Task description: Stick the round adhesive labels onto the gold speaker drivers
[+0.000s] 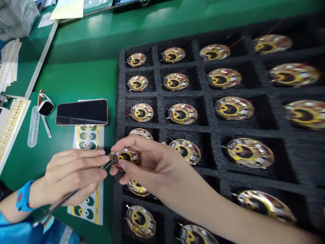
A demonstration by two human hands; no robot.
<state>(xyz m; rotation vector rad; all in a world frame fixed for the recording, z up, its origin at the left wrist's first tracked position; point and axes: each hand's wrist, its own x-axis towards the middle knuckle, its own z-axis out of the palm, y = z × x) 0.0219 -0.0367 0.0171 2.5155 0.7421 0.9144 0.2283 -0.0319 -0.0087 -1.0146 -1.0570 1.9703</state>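
Observation:
My right hand (157,159) is closed around the edge of a round gold part (129,156) with a yellow and black face. In my left hand (76,171) are thin dark tweezers (66,199), their tip meeting the left edge of that part. Both hands are over the left edge of a black foam tray (157,117), whose compartments hold several similar gold parts (182,113). A sheet of yellow and green stickers (99,189) lies partly under my left hand.
A dark phone (81,112) lies above the sticker sheet. Left of it are a smartwatch (46,107) and a clear plastic strip (33,127). More sticker sheets (14,123) are at the far left, and yellow paper (67,9) is at the top.

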